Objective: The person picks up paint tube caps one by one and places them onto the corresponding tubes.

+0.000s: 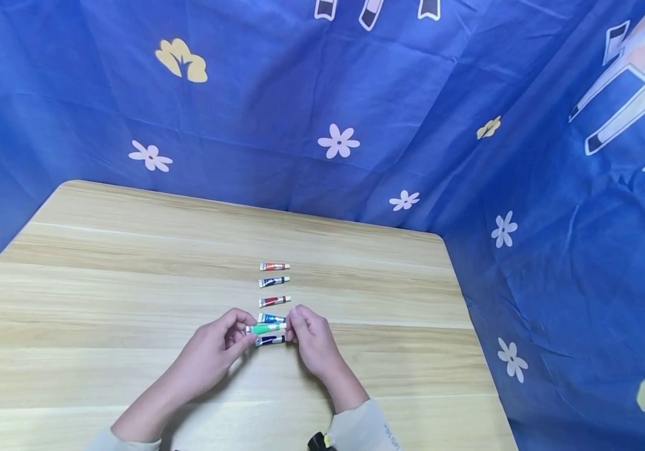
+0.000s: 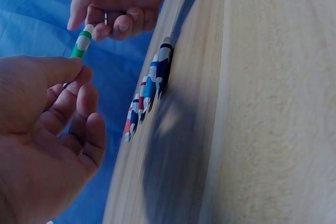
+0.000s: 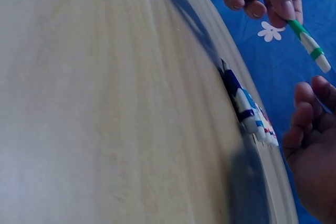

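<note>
My left hand [image 1: 212,351] pinches a small green paint tube [image 1: 266,328] by its flat end between thumb and index finger, raised over the table. The tube's white cap points toward my right hand [image 1: 313,341]. In the right wrist view the right hand's loosely bent fingers [image 3: 302,121] stand just short of that cap, with a gap between. Under the green tube lie a dark violet tube [image 1: 270,341] and a blue tube [image 1: 271,318], partly covered in the head view.
Farther back in the same column lie a dark red tube [image 1: 274,301], a navy tube [image 1: 274,282] and an orange-red tube [image 1: 274,266], caps to the right. The wood-grain table [image 1: 102,300] meets a blue patterned cloth [image 1: 277,94] behind and at the sides.
</note>
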Demonstrator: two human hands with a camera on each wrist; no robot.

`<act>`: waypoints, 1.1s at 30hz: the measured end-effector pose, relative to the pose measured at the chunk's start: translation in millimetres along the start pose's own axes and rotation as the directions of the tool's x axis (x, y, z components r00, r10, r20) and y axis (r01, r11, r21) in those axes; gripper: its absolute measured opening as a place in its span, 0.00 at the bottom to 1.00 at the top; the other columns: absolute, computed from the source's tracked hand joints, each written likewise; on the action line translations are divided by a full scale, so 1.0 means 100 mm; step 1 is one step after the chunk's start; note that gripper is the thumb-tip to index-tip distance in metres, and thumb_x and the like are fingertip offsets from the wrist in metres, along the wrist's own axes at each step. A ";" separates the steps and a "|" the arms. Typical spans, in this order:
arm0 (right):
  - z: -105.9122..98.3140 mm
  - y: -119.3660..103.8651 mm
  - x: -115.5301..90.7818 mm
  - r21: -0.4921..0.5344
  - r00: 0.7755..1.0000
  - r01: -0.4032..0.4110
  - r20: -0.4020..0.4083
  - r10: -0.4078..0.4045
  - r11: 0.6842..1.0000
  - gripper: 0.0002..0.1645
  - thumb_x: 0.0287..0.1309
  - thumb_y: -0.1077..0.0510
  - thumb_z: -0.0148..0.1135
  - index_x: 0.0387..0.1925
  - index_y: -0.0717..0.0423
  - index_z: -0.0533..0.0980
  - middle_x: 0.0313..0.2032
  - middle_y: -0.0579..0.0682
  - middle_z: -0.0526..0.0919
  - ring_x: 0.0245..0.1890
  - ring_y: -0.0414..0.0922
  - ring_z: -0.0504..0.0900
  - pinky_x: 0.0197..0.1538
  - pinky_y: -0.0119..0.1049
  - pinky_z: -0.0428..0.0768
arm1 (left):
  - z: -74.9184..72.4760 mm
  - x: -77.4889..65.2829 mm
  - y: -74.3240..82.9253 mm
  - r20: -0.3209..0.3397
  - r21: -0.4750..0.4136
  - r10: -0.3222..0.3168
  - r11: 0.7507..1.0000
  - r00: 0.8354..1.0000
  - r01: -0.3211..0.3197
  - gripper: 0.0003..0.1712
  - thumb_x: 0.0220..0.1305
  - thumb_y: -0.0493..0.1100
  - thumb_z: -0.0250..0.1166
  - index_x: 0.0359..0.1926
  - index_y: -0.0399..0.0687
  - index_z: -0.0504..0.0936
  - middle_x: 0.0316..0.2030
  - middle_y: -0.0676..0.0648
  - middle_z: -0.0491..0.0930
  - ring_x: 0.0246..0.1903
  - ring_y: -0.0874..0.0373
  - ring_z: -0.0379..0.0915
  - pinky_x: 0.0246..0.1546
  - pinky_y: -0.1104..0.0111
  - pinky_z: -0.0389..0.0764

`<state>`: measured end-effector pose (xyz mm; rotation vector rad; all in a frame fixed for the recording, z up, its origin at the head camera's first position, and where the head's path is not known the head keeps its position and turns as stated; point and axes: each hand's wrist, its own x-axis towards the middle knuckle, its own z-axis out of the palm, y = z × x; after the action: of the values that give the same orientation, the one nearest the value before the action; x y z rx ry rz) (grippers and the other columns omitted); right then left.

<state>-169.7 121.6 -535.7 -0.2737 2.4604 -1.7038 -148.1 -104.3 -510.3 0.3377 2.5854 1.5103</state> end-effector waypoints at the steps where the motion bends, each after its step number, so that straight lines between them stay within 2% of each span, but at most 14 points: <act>1: -0.02 0.00 0.00 0.013 1.000 0.004 0.013 -0.004 1.000 0.24 0.88 0.49 0.45 0.40 0.61 0.78 0.33 0.65 0.84 0.34 0.56 0.82 0.44 0.29 0.80 | 0.00 0.00 0.00 -0.001 0.003 0.000 1.000 1.000 0.000 0.11 0.72 0.39 0.72 0.52 0.49 0.82 0.33 0.53 0.84 0.30 0.68 0.75 0.35 0.74 0.80; 5: -0.08 0.02 0.00 0.067 0.997 0.018 0.075 -0.023 0.998 0.15 0.83 0.52 0.55 0.56 0.60 0.76 0.39 0.63 0.84 0.37 0.44 0.81 0.45 0.28 0.81 | 0.00 0.01 -0.02 -0.006 0.008 0.004 1.000 1.000 -0.004 0.11 0.72 0.38 0.71 0.52 0.49 0.82 0.32 0.52 0.84 0.30 0.68 0.74 0.34 0.74 0.79; 7: -0.11 0.04 -0.01 0.076 0.995 0.028 0.092 -0.035 0.997 0.17 0.77 0.55 0.63 0.60 0.59 0.75 0.43 0.60 0.83 0.40 0.38 0.79 0.47 0.26 0.80 | 0.00 0.01 -0.03 -0.005 0.007 0.005 1.000 1.000 -0.005 0.11 0.72 0.38 0.71 0.52 0.48 0.82 0.32 0.52 0.83 0.29 0.68 0.73 0.33 0.74 0.78; 11: -0.13 0.07 -0.04 0.095 0.993 0.077 0.086 -0.086 0.993 0.24 0.67 0.61 0.74 0.60 0.56 0.76 0.48 0.58 0.83 0.45 0.36 0.79 0.53 0.28 0.82 | 0.00 0.01 -0.03 0.005 0.003 -0.006 1.000 1.000 0.006 0.12 0.72 0.39 0.71 0.54 0.49 0.82 0.33 0.53 0.84 0.29 0.68 0.73 0.33 0.74 0.78; 16: -0.13 0.07 -0.06 0.107 0.994 0.088 0.049 -0.094 0.990 0.15 0.67 0.66 0.71 0.53 0.57 0.81 0.47 0.59 0.85 0.46 0.37 0.81 0.55 0.30 0.84 | -0.01 0.02 -0.03 0.011 -0.007 -0.011 1.000 1.000 0.011 0.12 0.73 0.40 0.71 0.54 0.48 0.83 0.33 0.53 0.84 0.30 0.68 0.74 0.33 0.74 0.79; 21: -0.12 0.06 -0.07 0.073 0.999 0.054 0.001 -0.055 0.996 0.08 0.70 0.64 0.70 0.48 0.55 0.84 0.45 0.56 0.88 0.44 0.35 0.83 0.55 0.30 0.85 | -0.01 0.02 -0.01 0.018 -0.018 -0.010 1.000 1.000 0.011 0.12 0.73 0.40 0.70 0.55 0.48 0.82 0.35 0.52 0.85 0.31 0.68 0.75 0.34 0.74 0.80; 28: -0.10 0.08 -0.08 0.057 1.000 0.016 -0.015 -0.015 0.998 0.07 0.72 0.58 0.69 0.48 0.55 0.84 0.44 0.56 0.89 0.42 0.34 0.83 0.53 0.29 0.84 | 0.00 0.02 0.02 0.011 -0.006 -0.004 1.000 1.000 0.004 0.11 0.73 0.39 0.71 0.54 0.49 0.83 0.34 0.52 0.85 0.30 0.68 0.75 0.34 0.74 0.80; 33: -0.07 0.09 -0.08 0.046 0.998 0.062 0.021 -0.063 0.997 0.08 0.78 0.59 0.61 0.48 0.60 0.79 0.41 0.61 0.85 0.40 0.36 0.80 0.49 0.27 0.82 | 0.02 0.03 0.08 -0.014 0.010 0.036 0.999 0.999 -0.036 0.11 0.71 0.38 0.72 0.52 0.48 0.84 0.32 0.53 0.83 0.30 0.70 0.73 0.34 0.74 0.80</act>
<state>-163.8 132.6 -541.5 -0.3668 2.4181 -1.7683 -149.3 -98.2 -504.8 0.3785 2.6121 1.5177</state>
